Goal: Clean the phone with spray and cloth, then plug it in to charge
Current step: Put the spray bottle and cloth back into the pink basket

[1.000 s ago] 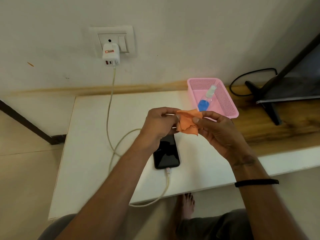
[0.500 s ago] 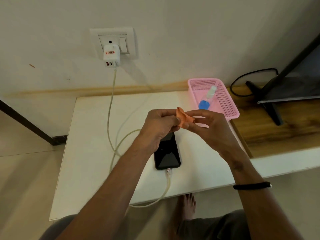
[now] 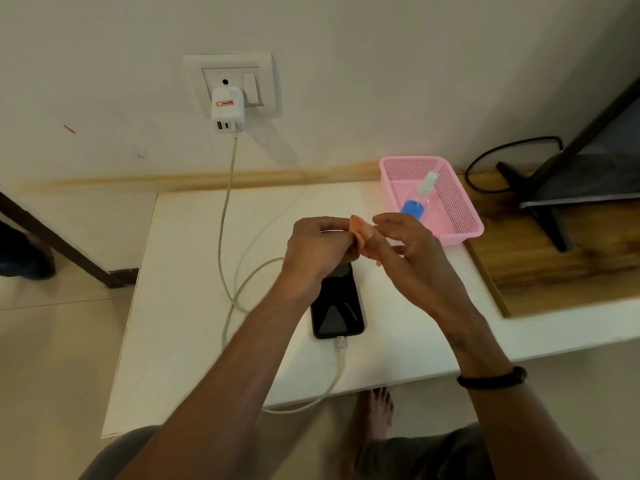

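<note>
Two bare hands meet above the middle of a white surface (image 3: 180, 306), both working a small orange cloth (image 3: 358, 230). The left hand (image 3: 320, 249) has its fingers curled, its grip pinched on the cloth's left side; the right hand (image 3: 407, 251) pinches the other side between thumb and forefinger, its remaining fingers loosely spread. A black band (image 3: 491, 377) circles the right wrist. Both forearms reach in from the near edge.

Directly below the hands, a black phone (image 3: 337, 306) lies flat and screen-up on the surface, its long axis running from near edge to far edge, its far end hidden under the left hand. Its near end faces the person and takes a pale charging cable (image 3: 341, 368), which droops over the near edge, loops back across the surface and climbs the wall to a white charger (image 3: 227, 110) seated in a wall socket (image 3: 232, 81).

At the far right corner of the surface sits a pink mesh basket (image 3: 453, 202); a clear spray bottle (image 3: 417, 200) with blue liquid leans inside it, nozzle toward the wall. To the right stands a wooden top (image 3: 554, 265) bearing a dark stand (image 3: 540, 199) and a black cord (image 3: 485, 161). A bare foot (image 3: 379, 410) rests on the tiled floor (image 3: 52, 358) beneath the near edge.
</note>
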`<state>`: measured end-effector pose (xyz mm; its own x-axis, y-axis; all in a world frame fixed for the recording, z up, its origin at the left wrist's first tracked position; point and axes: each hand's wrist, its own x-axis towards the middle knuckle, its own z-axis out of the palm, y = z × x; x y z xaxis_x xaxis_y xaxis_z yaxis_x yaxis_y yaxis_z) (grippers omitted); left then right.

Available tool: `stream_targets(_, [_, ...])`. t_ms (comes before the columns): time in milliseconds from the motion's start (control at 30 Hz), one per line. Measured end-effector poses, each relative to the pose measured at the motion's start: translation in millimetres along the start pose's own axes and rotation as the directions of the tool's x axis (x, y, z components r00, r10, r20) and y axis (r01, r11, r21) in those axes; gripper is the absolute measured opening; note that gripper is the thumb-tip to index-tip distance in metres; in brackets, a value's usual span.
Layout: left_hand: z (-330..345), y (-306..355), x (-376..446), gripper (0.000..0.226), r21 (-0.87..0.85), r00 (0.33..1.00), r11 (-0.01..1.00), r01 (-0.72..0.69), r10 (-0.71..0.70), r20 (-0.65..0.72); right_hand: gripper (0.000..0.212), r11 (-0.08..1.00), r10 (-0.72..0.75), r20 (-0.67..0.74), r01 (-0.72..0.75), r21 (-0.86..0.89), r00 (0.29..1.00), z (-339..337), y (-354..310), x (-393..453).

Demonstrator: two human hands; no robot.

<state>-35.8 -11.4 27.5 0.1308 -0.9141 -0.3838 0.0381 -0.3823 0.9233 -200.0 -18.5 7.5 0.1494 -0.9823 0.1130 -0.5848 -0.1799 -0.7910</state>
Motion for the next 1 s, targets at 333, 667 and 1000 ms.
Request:
stream_targets(333, [8, 9, -7, 0.021, -0.13, 0.998, 0.991, -0.043, 0.049, 0.039, 0.057, 0.719, 0.362, 0.194, -0.406, 0.565, 0.912, -13, 5, 3])
stream_targets(667, [14, -2, 2, 0.023, -0.053, 0.997, 0.996, -0.069, 0.07, 0.019, 0.039, 0.453, 0.498, -0.007, -0.253, 0.855, 0.867, -32, 18, 1])
stream_targets(1000, [32, -7, -1, 0.018, 0.076, 0.992, 0.991, -0.114, 0.11, 0.057, 0.014, 0.844, 0.513, -0.592, -0.238, 0.48, 0.622, -61, 50, 24])
